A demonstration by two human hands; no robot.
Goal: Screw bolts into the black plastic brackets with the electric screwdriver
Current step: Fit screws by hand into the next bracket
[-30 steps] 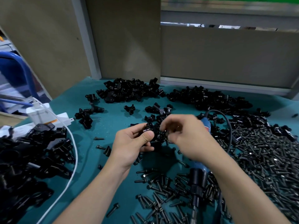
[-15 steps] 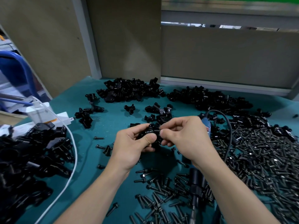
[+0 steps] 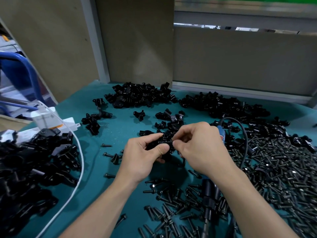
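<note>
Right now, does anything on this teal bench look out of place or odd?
Nothing looks damaged. The blue-and-black electric screwdriver lies on the loose black bolts under the right forearm, where it could be nudged. A few stray bolts sit apart on the teal mat left of the left hand.

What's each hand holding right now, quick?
Left hand: grips a black bracket, fingers curled round it.
Right hand: pinches what looks like a bolt at the bracket's side.
</note>
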